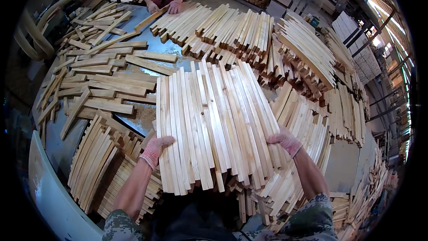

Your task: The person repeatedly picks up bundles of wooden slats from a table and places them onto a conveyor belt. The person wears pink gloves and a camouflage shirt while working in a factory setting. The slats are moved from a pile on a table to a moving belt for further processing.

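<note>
Both gloved hands, left hand (156, 148) and right hand (285, 140), clamp a wide fan of pale wooden slats (214, 125) over the bench's near edge, grip probably side-pressure only, so loose middle slats could slide out.

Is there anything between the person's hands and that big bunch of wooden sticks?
No. The left hand presses the bundle of wooden slats on its left edge and the right hand on its right edge. Both gloved hands touch the wood directly; nothing visible lies between.
</note>
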Demonstrator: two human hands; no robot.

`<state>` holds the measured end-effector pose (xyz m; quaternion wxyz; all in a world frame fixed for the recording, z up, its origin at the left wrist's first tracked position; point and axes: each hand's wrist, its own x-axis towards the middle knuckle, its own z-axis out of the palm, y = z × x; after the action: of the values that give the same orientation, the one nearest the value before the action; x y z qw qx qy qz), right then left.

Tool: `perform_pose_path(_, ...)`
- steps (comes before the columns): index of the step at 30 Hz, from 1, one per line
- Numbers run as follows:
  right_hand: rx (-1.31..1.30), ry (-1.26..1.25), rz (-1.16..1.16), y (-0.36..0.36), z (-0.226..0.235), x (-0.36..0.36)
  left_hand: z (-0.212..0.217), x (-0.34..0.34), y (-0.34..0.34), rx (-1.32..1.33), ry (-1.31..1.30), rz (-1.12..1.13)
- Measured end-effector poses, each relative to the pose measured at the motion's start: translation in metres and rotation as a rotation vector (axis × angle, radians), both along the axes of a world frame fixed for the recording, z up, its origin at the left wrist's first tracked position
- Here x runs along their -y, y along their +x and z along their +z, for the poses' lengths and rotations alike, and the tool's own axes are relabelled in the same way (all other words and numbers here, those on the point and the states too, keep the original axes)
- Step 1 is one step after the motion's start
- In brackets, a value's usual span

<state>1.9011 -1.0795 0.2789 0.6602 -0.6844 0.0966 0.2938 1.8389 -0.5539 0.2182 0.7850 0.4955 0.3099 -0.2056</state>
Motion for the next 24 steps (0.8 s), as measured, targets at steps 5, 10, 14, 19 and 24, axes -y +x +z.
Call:
perform_pose_path(5, -0.029, 0.052, -0.003, -0.014, 0.014, -0.009, -0.009, -0.008, -0.012, 0.073, -0.101, 0.003)
perform_pose_path(10, 0.016, -0.069, -0.024, -0.027, 0.038, -0.016, -0.001, -0.011, -0.020, 0.214, 0.002, 0.009)
perform_pose_path(14, 0.047, -0.063, 0.044, -0.033, 0.056, -0.016, 0.040, -0.010, -0.037, 0.088, 0.008, 0.032)
perform_pose_path(19, 0.188, -0.193, 0.057, -0.043, 0.094, -0.057, 0.045, -0.035, -0.080, 0.152, -0.019, 0.119)
perform_pose_path(24, 0.224, -0.015, 0.128, -0.053, 0.120, -0.137, 0.074, -0.070, -0.146, 0.245, 0.007, 0.235)
